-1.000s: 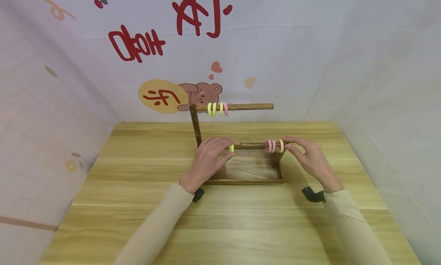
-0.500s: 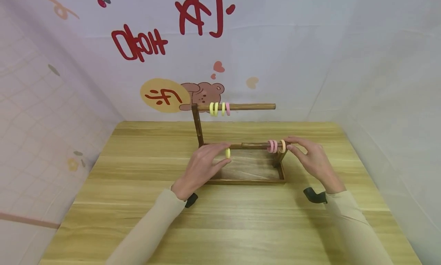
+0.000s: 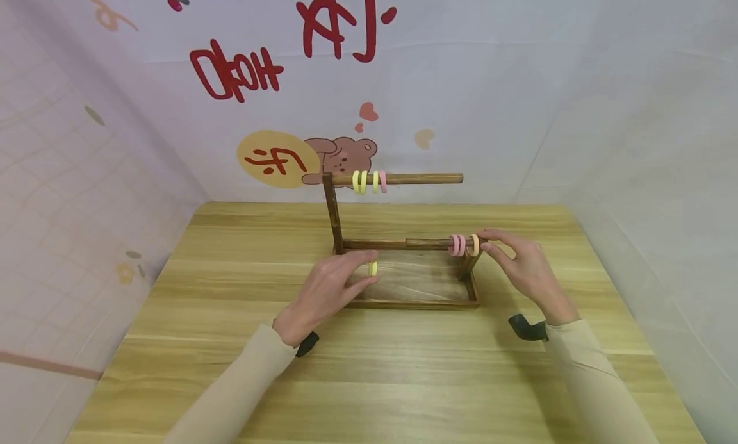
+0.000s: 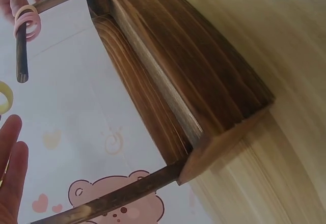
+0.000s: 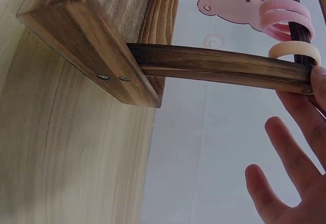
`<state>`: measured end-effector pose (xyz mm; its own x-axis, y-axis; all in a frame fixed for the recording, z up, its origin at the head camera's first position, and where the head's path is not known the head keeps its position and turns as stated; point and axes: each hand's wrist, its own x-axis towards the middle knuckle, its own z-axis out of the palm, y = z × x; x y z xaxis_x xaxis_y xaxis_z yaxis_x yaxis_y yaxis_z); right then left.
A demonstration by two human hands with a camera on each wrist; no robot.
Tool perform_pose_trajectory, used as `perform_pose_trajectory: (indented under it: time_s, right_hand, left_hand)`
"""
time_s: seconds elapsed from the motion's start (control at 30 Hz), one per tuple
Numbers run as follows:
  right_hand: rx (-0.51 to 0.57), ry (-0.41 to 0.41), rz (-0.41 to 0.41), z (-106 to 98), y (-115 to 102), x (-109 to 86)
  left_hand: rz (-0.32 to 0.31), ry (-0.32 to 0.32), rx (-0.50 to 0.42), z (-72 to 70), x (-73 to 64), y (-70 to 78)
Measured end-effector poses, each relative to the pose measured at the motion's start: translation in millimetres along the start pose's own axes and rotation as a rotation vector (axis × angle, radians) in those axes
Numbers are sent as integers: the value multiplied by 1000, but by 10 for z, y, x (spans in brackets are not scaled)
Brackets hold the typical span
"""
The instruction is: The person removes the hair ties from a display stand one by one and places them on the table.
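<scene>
My left hand (image 3: 325, 293) pinches a yellow hair tie (image 3: 373, 269) between thumb and fingertips, off the rods and over the tray of a dark wooden stand (image 3: 415, 305). In the left wrist view, that yellow hair tie (image 4: 5, 99) shows at the left edge, partly cut off. My right hand (image 3: 521, 264) grips the top of the stand's right post (image 5: 219, 68) between thumb and fingers, its other fingers spread. Beside it, a peach hair tie (image 3: 475, 245) and two pink hair ties (image 3: 458, 245) hang on the short right rod (image 3: 426, 243).
The longer, higher rod (image 3: 426, 179) extends right from the left post (image 3: 332, 210). It carries several yellow hair ties (image 3: 359, 182) and a pink hair tie (image 3: 383, 182). The stand sits on a wood-grain table (image 3: 403, 373), with a printed white backdrop (image 3: 473, 98) behind.
My left hand has drawn the yellow hair tie left and down, away from the free end of the short rod. The right hand keeps its grip on the post.
</scene>
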<state>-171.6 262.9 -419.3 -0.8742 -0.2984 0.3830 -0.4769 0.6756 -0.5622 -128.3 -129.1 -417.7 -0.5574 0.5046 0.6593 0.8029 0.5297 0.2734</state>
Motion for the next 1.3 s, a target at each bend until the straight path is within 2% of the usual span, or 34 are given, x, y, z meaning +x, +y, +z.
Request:
perform_pose_trajectory:
  time_s: [0.17, 0.47, 0.67, 0.77, 1.07, 1.3]
  right_hand:
    - [2, 6, -2, -1, 3, 3]
    - [8, -2, -1, 3, -4, 6]
    - [11, 0, -1, 1, -8, 7]
    - [12, 4, -7, -1, -13, 3]
    - [-4, 6, -11, -10, -36, -11]
    - [1, 5, -11, -13, -34, -9]
  left_hand:
    - [36, 4, 12, -33, -52, -8]
    - [22, -22, -14, -106, -164, 1]
    - [40, -17, -18, -158, -228, 12]
    - [23, -19, -21, -182, -257, 24]
    - [-89, -69, -12, -269, -371, 46]
    - [-55, -65, -6, -294, -463, 16]
